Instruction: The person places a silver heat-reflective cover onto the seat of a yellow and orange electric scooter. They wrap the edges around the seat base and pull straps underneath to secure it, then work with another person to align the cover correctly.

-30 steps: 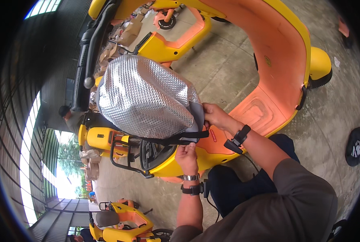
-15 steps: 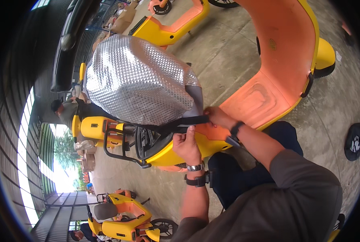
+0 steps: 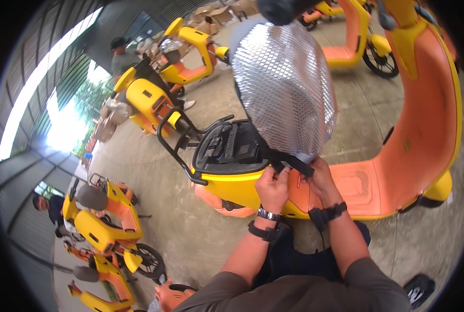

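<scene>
Fingers (image 3: pixel 281 174) of the left hand (image 3: pixel 272 188) curl tight on a black strap (image 3: pixel 293 162) at the lower rim of a silver quilted seat cover (image 3: pixel 284 86); fingers of the right hand (image 3: pixel 320 176) pinch the same strap from the other side, both hands close together, nearly touching. Strap runs short and slanted, down toward the right, just under the cover's edge. Cover is stretched over a raised scooter seat; its long axis tilts from the hands up and away toward the top of the view, narrow end nearest the hands, broad end far. Under the lifted seat, an open black storage bay (image 3: pixel 229 148) sits in the yellow body (image 3: pixel 237 184) of the scooter, with a black grab rail (image 3: pixel 175 140) curving round its left end. Orange footboard (image 3: pixel 357 182) and tall orange front shield (image 3: pixel 424 119) lie to the right of the hands. Both wrists carry dark bands; sleeves are grey. Ground is bare grey concrete floor (image 3: pixel 154 208), with seams. More yellow-and-orange scooters stand around: one at far upper left (image 3: pixel 154 99), others at lower left (image 3: pixel 102 218), one at top right (image 3: pixel 346 41). A person stands at far upper left by a scooter, another at the left edge. Dark slatted wall at left, with bright daylight through an opening (image 3: pixel 65 125).
</scene>
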`<state>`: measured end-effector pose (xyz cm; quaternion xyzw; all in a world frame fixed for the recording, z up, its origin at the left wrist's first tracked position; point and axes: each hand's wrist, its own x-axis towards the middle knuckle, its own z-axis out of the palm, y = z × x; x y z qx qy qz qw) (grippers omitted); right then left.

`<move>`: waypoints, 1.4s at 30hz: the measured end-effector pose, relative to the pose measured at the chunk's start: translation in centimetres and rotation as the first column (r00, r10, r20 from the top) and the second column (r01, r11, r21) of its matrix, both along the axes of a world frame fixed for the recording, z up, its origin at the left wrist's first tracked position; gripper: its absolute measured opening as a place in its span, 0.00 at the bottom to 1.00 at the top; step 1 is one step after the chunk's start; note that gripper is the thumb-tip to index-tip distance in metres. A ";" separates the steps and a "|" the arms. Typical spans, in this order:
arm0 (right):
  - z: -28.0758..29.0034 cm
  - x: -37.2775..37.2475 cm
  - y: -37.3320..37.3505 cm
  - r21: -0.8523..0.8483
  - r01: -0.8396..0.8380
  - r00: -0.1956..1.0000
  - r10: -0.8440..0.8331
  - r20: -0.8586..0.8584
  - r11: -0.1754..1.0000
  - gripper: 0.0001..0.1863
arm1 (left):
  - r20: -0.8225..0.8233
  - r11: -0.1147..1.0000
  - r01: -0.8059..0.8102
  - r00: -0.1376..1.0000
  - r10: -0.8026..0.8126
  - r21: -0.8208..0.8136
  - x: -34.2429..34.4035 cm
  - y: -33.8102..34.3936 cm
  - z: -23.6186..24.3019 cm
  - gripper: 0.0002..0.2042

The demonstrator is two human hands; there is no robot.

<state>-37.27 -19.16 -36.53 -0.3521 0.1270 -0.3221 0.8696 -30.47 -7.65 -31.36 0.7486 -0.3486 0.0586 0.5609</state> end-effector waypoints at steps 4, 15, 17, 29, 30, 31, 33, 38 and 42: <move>0.6 0.2 1.1 0.149 -0.024 0.999 0.031 -0.045 0.989 0.07 | 0.305 0.999 -0.039 0.951 0.038 -0.003 0.3 0.5 1.0 0.09; -0.1 0.4 0.5 0.228 -0.076 0.994 0.091 -0.056 0.971 0.07 | 0.130 0.996 0.057 0.990 -0.047 -0.074 2.1 0.0 0.9 0.06; -0.1 1.1 0.7 0.155 -0.126 0.991 0.133 -0.033 0.980 0.07 | 0.011 0.987 0.058 0.998 -0.057 -0.147 2.2 -0.1 0.4 0.08; -2.3 3.0 1.1 -0.227 0.122 0.950 -0.180 -0.257 0.966 0.05 | -0.045 0.997 0.029 0.999 -0.026 0.069 3.1 -0.6 2.6 0.07; -2.2 3.4 1.0 -0.231 0.122 0.957 -0.176 -0.231 0.965 0.05 | 0.036 0.993 0.022 0.999 -0.026 0.117 3.9 -0.8 2.5 0.05; -2.0 3.7 0.9 -0.236 0.125 0.964 -0.175 -0.202 0.964 0.06 | 0.119 0.987 0.011 0.992 -0.030 0.161 4.6 -1.0 2.6 0.03; -1.8 3.8 1.2 -0.216 0.085 0.951 -0.144 -0.274 0.973 0.07 | 0.171 0.973 0.010 0.984 -0.051 0.230 5.4 -0.6 3.4 0.04; -1.7 3.2 0.4 -0.166 0.023 0.963 -0.066 -0.261 0.986 0.09 | 0.461 0.887 -0.010 0.857 -0.230 0.462 6.0 -0.4 4.1 0.02; -3.1 3.4 -0.5 -0.232 -0.012 0.963 -0.052 -0.266 0.973 0.09 | 0.500 0.859 0.129 0.766 -0.404 0.495 7.5 -1.1 5.3 0.02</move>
